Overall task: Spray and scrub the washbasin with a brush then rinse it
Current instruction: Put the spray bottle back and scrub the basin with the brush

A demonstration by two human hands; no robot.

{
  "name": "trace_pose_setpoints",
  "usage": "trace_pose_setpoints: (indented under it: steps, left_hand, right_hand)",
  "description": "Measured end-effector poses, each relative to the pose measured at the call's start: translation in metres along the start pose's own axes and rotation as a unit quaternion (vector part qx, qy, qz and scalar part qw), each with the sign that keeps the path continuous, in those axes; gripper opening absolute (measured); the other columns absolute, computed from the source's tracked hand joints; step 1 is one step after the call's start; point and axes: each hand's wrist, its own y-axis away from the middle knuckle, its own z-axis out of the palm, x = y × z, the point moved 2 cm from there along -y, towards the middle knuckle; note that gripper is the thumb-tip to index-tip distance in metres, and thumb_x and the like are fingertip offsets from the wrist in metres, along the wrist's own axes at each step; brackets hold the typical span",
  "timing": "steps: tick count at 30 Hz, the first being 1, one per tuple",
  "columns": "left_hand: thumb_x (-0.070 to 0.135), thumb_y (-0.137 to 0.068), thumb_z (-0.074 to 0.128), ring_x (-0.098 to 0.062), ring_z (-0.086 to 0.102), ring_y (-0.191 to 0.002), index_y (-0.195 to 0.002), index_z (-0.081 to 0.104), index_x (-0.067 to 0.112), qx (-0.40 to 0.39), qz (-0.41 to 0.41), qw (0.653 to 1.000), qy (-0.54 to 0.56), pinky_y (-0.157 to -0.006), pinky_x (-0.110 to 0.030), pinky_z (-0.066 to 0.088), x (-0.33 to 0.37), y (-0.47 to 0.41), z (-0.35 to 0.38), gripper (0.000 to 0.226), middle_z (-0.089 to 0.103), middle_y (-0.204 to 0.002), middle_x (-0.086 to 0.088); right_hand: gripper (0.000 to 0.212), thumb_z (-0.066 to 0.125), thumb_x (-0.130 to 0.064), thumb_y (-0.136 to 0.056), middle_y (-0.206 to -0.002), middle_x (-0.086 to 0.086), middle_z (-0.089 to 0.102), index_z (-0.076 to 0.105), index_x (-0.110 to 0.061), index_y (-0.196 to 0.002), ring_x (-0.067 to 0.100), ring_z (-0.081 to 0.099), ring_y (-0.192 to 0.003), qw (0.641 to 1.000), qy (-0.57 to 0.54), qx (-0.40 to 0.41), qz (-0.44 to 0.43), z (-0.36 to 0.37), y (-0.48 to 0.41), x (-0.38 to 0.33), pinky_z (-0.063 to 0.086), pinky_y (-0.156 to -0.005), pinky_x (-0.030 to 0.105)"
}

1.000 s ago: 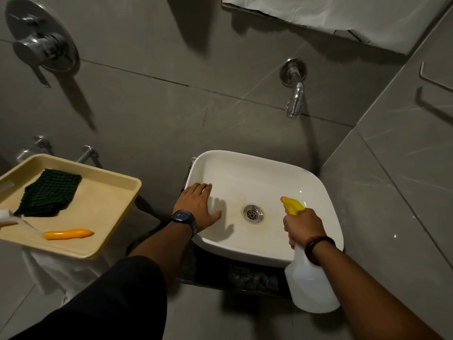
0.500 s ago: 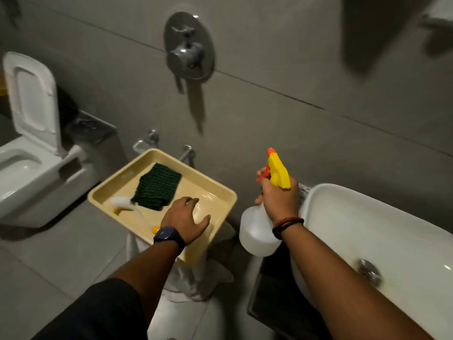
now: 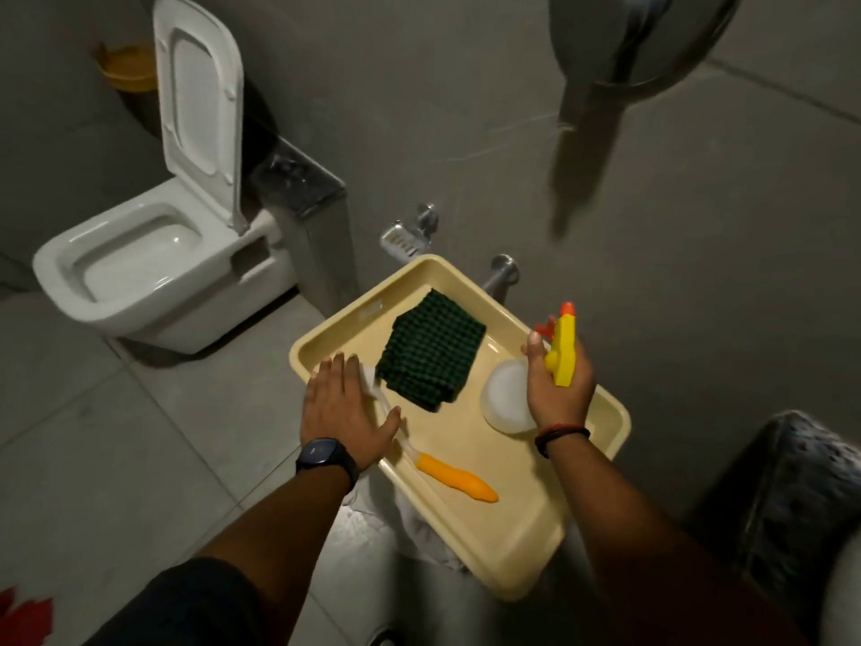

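A cream tray [image 3: 522, 547] holds a brush [image 3: 454, 481] with an orange handle and a white head, lying diagonally. My left hand [image 3: 345, 410] is spread flat over the white brush head at the tray's left edge, fingers apart, not closed on it. My right hand [image 3: 559, 389] grips the neck of a white spray bottle [image 3: 508, 398] with a yellow trigger head, held over the tray's right side. A folded dark green cloth [image 3: 431, 352] lies in the tray between my hands. The washbasin is almost out of view at the lower right edge.
A white toilet [image 3: 153, 268] with its lid raised stands at the left. A dark speckled counter [image 3: 801, 496] is at the right. Chrome wall fittings [image 3: 410, 235] sit behind the tray, and a blurred chrome mixer [image 3: 638, 35] hangs at the top. White cloth [image 3: 419, 543] hangs under the tray.
The view has swung left from the washbasin to the tray. My right hand carried the spray bottle over the tray. My left hand moved from the tray's middle onto the brush head.
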Motion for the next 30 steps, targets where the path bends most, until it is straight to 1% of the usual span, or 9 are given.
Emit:
trace_pose_setpoints:
  steps: [4,9,13,15,18,20,23,27,30]
  left_hand:
    - [0.063,-0.073,0.049,-0.031,0.016,-0.141,-0.144,0.021,0.01,0.006,0.007,1.0,-0.002,-0.115,-0.044,0.009,-0.001,-0.002,0.008,0.093,0.024,-0.153,-0.015]
    - [0.065,-0.074,0.05,-0.031,0.015,-0.142,-0.144,0.022,0.011,0.0,0.018,1.0,-0.02,-0.115,-0.045,0.008,0.0,-0.003,0.008,0.092,0.024,-0.153,-0.014]
    - [0.066,-0.074,0.05,-0.033,0.019,-0.14,-0.142,0.025,0.011,-0.007,0.032,0.999,-0.032,-0.115,-0.047,0.011,0.002,-0.004,0.007,0.091,0.028,-0.152,-0.015]
    - [0.067,-0.072,0.051,-0.034,0.021,-0.139,-0.139,0.029,0.013,-0.011,0.04,0.999,-0.035,-0.114,-0.048,0.015,0.002,-0.005,0.005,0.089,0.031,-0.15,-0.015]
    - [0.066,-0.071,0.052,-0.034,0.027,-0.135,-0.132,0.038,0.014,-0.007,0.069,0.997,-0.031,-0.112,-0.048,0.021,0.003,-0.004,0.001,0.082,0.04,-0.143,-0.015]
    - [0.067,-0.07,0.05,-0.034,0.028,-0.135,-0.133,0.039,0.014,-0.007,0.085,0.996,-0.025,-0.112,-0.048,0.022,0.003,-0.001,-0.001,0.083,0.042,-0.142,-0.014]
    - [0.069,-0.07,0.046,-0.034,0.027,-0.136,-0.136,0.035,0.014,0.001,0.099,0.995,-0.027,-0.112,-0.046,0.021,0.003,0.005,-0.007,0.087,0.04,-0.144,-0.014]
    - [0.069,-0.071,0.046,-0.035,0.028,-0.135,-0.136,0.036,0.013,0.018,0.116,0.992,-0.037,-0.112,-0.046,0.023,0.007,0.015,-0.023,0.087,0.039,-0.144,-0.014]
    - [0.069,-0.072,0.046,-0.034,0.031,-0.132,-0.136,0.036,0.014,0.025,0.116,0.992,-0.035,-0.109,-0.046,0.028,0.019,0.025,-0.041,0.085,0.041,-0.142,-0.015]
  right_hand:
    - [0.058,0.064,-0.015,-0.091,-0.111,-0.012,0.056,0.039,-0.023,-0.143,0.008,0.054,-0.105,1.0,0.006,0.006,0.001,0.004,0.0,0.009,0.039,-0.081,0.0]
    - [0.076,0.079,-0.027,-0.078,-0.131,0.002,0.056,0.039,-0.019,-0.142,0.017,0.052,-0.119,0.998,0.04,-0.024,0.03,-0.004,0.016,0.007,0.045,-0.097,0.025]
    - [0.045,0.069,-0.028,-0.071,-0.107,0.013,0.06,0.054,-0.009,-0.11,0.03,0.054,-0.099,0.98,0.175,0.085,-0.025,-0.016,0.068,0.016,0.049,-0.084,0.047]
    - [0.036,0.067,-0.021,-0.068,-0.098,0.006,0.057,0.056,-0.014,-0.101,0.025,0.053,-0.091,0.964,0.255,-0.06,-0.055,-0.008,0.087,0.026,0.048,-0.078,0.041]
    - [0.044,0.063,-0.028,-0.074,-0.112,0.004,0.055,0.052,-0.022,-0.116,0.026,0.052,-0.103,0.86,0.394,-0.322,-0.044,0.009,0.099,0.05,0.045,-0.088,0.04]
    - [0.043,0.061,-0.028,-0.079,-0.115,0.007,0.056,0.051,-0.022,-0.12,0.03,0.054,-0.106,0.799,0.449,-0.398,-0.042,0.018,0.098,0.057,0.047,-0.088,0.04]
    - [0.029,0.058,-0.02,-0.082,-0.11,0.012,0.056,0.052,-0.014,-0.11,0.035,0.056,-0.101,0.771,0.478,-0.414,-0.075,0.027,0.099,0.057,0.047,-0.081,0.041]
    - [0.009,0.05,-0.024,-0.083,-0.097,0.014,0.063,0.048,-0.017,-0.089,0.038,0.061,-0.087,0.807,0.453,-0.377,-0.038,0.021,0.098,0.039,0.041,-0.066,0.036]
    - [0.026,0.051,-0.04,-0.08,-0.068,0.003,0.061,0.051,-0.018,-0.066,0.03,0.057,-0.068,0.881,0.343,-0.309,0.109,-0.002,0.098,0.015,0.038,-0.058,0.032]
